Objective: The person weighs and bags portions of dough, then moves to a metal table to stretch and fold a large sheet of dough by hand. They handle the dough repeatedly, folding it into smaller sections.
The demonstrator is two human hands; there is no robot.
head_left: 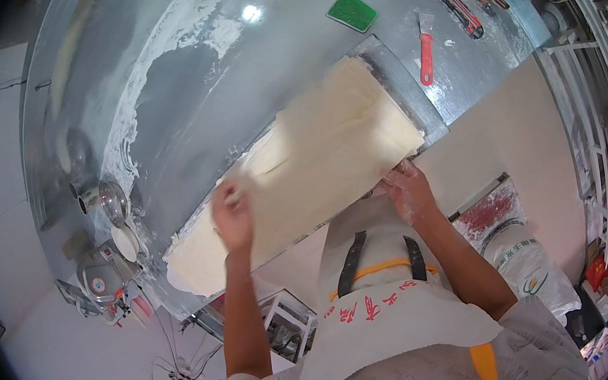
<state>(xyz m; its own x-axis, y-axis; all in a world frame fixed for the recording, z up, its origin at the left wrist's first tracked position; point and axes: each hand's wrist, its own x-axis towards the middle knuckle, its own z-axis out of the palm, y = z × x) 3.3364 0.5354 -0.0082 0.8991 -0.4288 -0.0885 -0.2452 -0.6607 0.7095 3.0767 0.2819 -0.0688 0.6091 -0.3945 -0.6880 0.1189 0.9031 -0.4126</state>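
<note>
A long stack of thin, pale yellow dough sheets lies slantwise on a dark flat tray at the near edge of the metal table. Over the stack's far edge, left of its middle, my left hand is smeared by motion, so its grip does not show clearly. My right hand, dusted with flour, pinches the near edge of the dough toward the right end. The upper sheets there look slightly ruffled along the edge.
White flour streaks the metal table. A green scouring pad, a red-handled scraper and a red-and-black utility knife lie beyond the tray. Metal cups and a scale stand at left. A white sack is at lower right.
</note>
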